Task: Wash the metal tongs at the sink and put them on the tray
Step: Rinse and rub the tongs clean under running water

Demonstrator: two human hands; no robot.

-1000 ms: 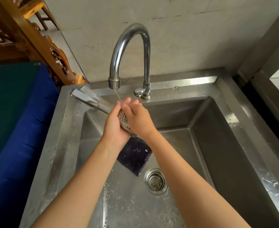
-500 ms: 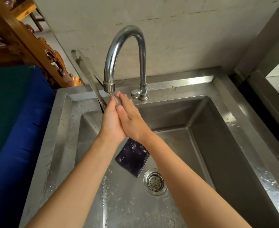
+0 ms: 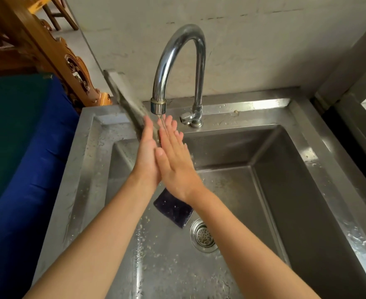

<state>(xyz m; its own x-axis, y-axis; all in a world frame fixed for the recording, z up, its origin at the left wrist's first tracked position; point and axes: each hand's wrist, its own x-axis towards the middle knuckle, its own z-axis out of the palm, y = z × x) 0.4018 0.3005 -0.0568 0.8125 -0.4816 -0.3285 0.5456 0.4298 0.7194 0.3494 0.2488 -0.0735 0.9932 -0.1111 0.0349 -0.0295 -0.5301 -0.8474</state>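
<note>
Tongs [image 3: 121, 98] sat pressed between flat left hand [image 3: 146, 156] and right hand [image 3: 175, 162], under the tap [image 3: 177, 61]. Wet steel looked stiff and slippery. I'd have gripped mid-handle.

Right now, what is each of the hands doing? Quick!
Left hand: fingers flat, pressing the metal tongs against the right palm.
Right hand: fingers flat, pressing the tongs from the other side.

Tongs [image 3: 123, 98] now upright between flattened palms, left hand [image 3: 146, 154] and right hand [image 3: 174, 160], seemingly rolling.
</note>
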